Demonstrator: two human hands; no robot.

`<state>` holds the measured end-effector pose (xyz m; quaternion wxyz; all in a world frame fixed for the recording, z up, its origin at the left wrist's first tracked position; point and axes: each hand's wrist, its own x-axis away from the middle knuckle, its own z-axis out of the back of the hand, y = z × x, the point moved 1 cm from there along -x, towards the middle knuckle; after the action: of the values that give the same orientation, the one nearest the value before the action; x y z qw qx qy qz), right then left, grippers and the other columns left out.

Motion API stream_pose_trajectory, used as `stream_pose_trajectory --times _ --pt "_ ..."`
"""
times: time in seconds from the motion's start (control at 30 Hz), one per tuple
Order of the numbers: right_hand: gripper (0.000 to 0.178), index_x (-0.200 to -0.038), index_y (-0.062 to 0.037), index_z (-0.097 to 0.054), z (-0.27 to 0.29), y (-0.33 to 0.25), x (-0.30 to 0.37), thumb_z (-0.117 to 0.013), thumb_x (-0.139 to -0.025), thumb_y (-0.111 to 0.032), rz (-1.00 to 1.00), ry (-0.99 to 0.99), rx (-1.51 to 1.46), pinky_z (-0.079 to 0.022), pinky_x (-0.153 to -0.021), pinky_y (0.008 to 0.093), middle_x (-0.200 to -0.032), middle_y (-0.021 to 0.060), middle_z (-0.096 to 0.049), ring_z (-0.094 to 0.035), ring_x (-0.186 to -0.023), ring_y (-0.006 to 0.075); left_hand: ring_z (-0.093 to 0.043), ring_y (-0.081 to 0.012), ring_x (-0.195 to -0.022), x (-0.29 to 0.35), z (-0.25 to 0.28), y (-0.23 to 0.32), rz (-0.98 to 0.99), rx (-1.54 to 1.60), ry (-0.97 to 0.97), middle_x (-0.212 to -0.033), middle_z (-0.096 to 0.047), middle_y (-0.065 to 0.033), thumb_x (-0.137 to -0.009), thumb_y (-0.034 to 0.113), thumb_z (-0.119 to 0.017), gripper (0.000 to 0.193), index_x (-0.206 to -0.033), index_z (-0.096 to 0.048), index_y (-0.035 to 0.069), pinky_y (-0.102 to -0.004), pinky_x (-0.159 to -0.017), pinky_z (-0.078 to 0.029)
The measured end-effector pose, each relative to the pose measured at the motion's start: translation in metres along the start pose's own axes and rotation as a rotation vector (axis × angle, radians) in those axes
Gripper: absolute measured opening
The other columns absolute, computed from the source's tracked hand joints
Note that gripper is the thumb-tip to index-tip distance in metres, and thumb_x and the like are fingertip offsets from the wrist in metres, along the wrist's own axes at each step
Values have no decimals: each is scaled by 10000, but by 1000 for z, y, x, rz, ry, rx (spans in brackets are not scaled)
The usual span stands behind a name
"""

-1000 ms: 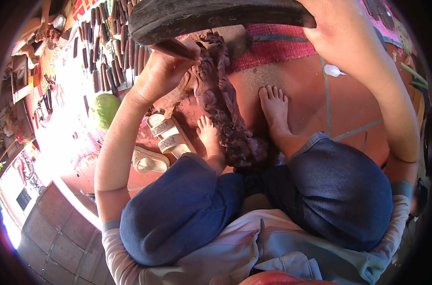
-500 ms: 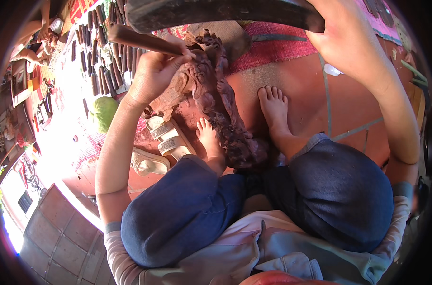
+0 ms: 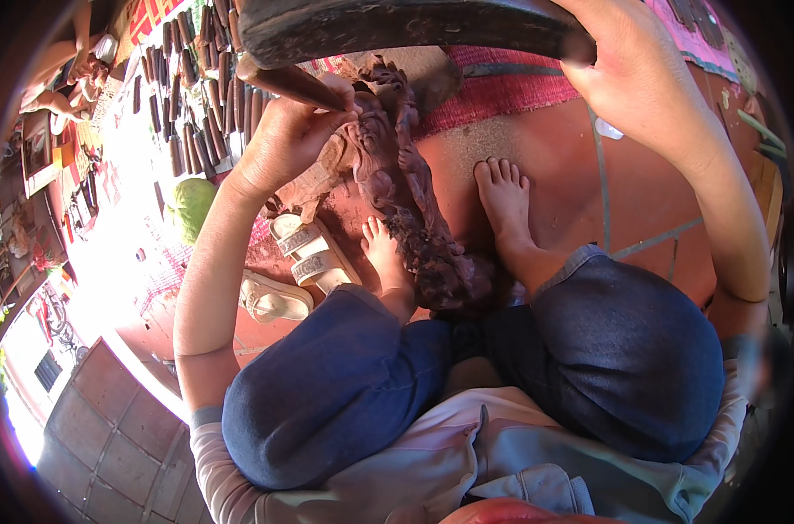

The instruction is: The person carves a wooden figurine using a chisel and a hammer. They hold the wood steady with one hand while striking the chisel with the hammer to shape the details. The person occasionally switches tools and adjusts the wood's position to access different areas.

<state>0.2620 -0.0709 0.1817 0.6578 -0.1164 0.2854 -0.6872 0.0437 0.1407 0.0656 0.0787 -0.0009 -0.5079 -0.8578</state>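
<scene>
A dark reddish-brown wood carving (image 3: 375,183) of a bearded figure lies slanting between my feet, its far end toward the upper middle. My left hand (image 3: 288,135) is closed around a chisel (image 3: 296,86) with a brown wooden handle, held at the carving's far end; the blade tip is hidden by my fingers. Up at the top, my right hand (image 3: 632,74) grips one end of a heavy dark wooden mallet (image 3: 405,28). The mallet's left end lies right by the butt of the chisel handle; whether they touch I cannot tell.
Many wooden-handled chisels (image 3: 187,113) lie in rows at the upper left. Near them are a green round fruit (image 3: 192,210) and pale sandals (image 3: 314,249). A stone-like block (image 3: 432,70) and red mat (image 3: 510,87) lie beyond the carving. Another person's hand (image 3: 82,65) shows far left.
The chisel handle's butt has shifted right and slightly down, so the handle slopes more steeply. The mallet has moved slightly with my right hand. The carving has stayed in place.
</scene>
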Motion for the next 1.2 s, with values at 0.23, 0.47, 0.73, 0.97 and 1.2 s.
stream_pose_trajectory --times 0.23,0.47,0.73,0.97,1.2 --pt "674 -1408 -137 -449 5 -8 -8 -591 -789 92 -5 38 89 -517 -861 328 -1228 155 -619 -656 -1030 289 -628 -173 -886 -1 -1 -8 -109 -15 21 -918 -621 -61 -855 -36 -657 177 -1005 -584 22 -288 -763 -524" --pt "643 -1385 -118 -463 -1 -12 -17 -668 -798 42 220 268 -32 -520 -874 314 -1253 142 -611 -655 -1048 271 -624 -171 -845 0 -2 -7 -57 70 36 -881 -614 -68 -857 -31 -655 159 -984 -583 30 -301 -735 -516" --pt "627 -1387 -118 -456 2 -10 -15 -656 -815 44 93 207 -174 -512 -912 317 -1262 127 -607 -631 -1101 247 -634 -165 -1006 3 -1 -3 -2 -60 -74 -936 -591 -48 -901 -34 -603 145 -1007 -542 42 -313 -870 -513" --pt "799 -1441 -236 -391 7 -27 -20 -553 -736 104 -64 -72 269 -501 -715 372 -974 146 -623 -637 -878 291 -575 -273 -717 -3 -5 9 -139 -152 6 -762 -565 -114 -868 28 -645 92 -935 -583 41 -355 -652 -466" --pt "866 -1462 -291 -357 10 -42 -16 -523 -705 96 -169 -160 329 -481 -683 431 -845 148 -595 -613 -796 341 -615 -247 -817 3 -6 7 -139 -199 41 -848 -608 -101 -850 2 -655 118 -941 -584 29 -341 -731 -500"
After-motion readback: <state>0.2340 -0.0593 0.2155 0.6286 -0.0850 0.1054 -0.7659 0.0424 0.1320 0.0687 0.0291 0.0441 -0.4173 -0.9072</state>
